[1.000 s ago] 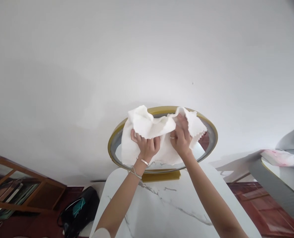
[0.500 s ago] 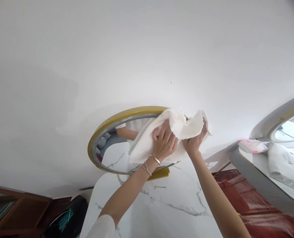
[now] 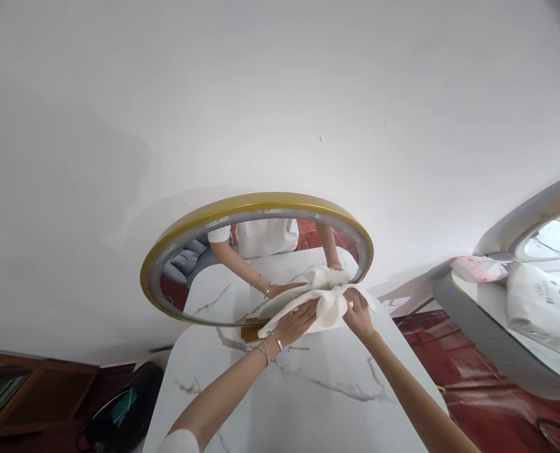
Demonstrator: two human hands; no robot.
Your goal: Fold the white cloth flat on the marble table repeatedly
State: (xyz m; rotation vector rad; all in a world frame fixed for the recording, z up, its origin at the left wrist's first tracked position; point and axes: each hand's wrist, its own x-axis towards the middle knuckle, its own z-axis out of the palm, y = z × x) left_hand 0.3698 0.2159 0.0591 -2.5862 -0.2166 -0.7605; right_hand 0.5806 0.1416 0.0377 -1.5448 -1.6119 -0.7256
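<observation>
A white cloth [image 3: 326, 309], bunched and folded, lies against the lower right part of an oval mirror [image 3: 256, 200] with a gold rim. My left hand [image 3: 297, 322] rests on the cloth's left part with its fingers stretched out flat; its thumb is hard to make out. At the cloth's right side, my right hand [image 3: 357, 314] is closed on it, fingers bent into the fabric. Both hands and the cloth show again in the mirror's glass. Cloth and hands cover the mirror's lower right rim and part of its gold base [image 3: 250, 332].
The mirror stands on a white marbled tabletop [image 3: 318, 402] against a white wall [image 3: 261, 94]. On the right, another table [image 3: 487, 343] bears a pink-and-white packet [image 3: 479, 268], a white bag [image 3: 542, 308] and a second mirror [image 3: 520, 234]. A black object [image 3: 126, 406] is at lower left.
Both hands and the cloth have moved down the mirror, uncovering its upper right rim. My left fingers have straightened out flat. The view has shifted slightly.
</observation>
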